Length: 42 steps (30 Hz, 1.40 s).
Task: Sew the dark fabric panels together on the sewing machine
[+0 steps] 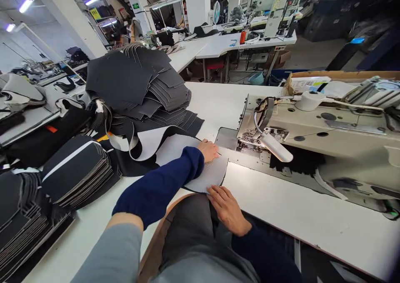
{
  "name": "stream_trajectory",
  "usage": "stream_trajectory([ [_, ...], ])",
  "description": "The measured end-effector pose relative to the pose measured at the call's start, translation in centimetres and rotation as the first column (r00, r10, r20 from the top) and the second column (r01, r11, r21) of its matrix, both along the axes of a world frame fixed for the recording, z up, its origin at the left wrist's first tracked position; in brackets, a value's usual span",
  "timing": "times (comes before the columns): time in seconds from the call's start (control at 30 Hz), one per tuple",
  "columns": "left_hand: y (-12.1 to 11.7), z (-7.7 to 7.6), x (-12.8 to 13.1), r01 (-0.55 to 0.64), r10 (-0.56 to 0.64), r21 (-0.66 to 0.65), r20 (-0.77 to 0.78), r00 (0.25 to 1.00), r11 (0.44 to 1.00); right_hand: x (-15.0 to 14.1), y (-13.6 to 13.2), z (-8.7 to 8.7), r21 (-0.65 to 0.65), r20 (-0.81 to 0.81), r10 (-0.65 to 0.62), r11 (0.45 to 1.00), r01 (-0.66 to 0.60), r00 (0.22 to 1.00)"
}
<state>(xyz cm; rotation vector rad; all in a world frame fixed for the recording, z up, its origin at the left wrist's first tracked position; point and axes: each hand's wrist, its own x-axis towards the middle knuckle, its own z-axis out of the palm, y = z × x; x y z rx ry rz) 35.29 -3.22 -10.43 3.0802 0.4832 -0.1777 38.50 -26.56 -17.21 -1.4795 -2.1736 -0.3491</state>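
A light grey fabric panel (215,172) with a dark edge lies on the white table in front of me, left of the sewing machine (312,125). My left hand (208,150) is closed on its far part, fingers curled; a small dark tip shows by the fingertips, too small to name. My right hand (228,208) holds the near edge of the panel at the table's front, fingers together on top and thumb hidden. Both hands are left of the machine's needle area, apart from it. Further left, the fabric curls up in a loop (150,143).
A tall heap of dark fabric pieces (125,75) stands at the back left. Bundled dark panels (75,166) lie at the left. The machine's lamp (276,147) juts over the table. A cardboard box (292,85) sits behind the machine. Another workstation (218,45) stands beyond.
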Motion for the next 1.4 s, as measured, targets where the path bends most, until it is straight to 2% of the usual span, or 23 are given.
stream_trajectory([
  [0.27, 0.8, 0.3, 0.7, -0.008, 0.002, -0.08, -0.066, 0.998, 0.997, 0.0, 0.1, 0.5, -0.024, 0.04, 0.031, 0.999, -0.03, 0.999],
  [0.43, 1.1, -0.1, 1.4, 0.017, -0.023, -0.089, -0.066, 0.998, 0.996, 0.4, 0.1, 0.6, -0.02, 0.038, -0.017, 1.0, 0.018, 0.999],
  [0.63, 1.0, 0.5, 5.9, 0.134, -0.133, 0.033, -0.02, 0.991, 0.99, 2.9, 1.4, 1.4, -0.011, 0.085, -0.103, 0.994, 0.105, 0.991],
  [0.73, 1.6, 1.0, 8.2, 0.122, -0.121, 0.009, -0.066, 0.99, 0.992, 4.5, 2.1, 1.5, -0.02, 0.084, -0.147, 0.989, 0.149, 0.986],
  [0.87, 2.5, 0.7, 9.8, 0.107, -0.109, -0.017, -0.093, 0.99, 0.994, 5.7, 2.5, 1.3, -0.015, 0.042, -0.155, 0.988, 0.155, 0.987],
  [1.27, 4.1, -1.0, 11.3, 0.101, -0.107, -0.085, -0.065, 0.992, 0.991, 6.2, 3.0, 1.3, -0.022, -0.006, -0.213, 0.977, 0.213, 0.977],
  [1.4, 4.3, -0.7, 11.5, 0.124, -0.13, -0.079, -0.081, 0.988, 0.989, 6.3, 3.2, 1.4, -0.004, -0.005, -0.225, 0.974, 0.225, 0.974],
])
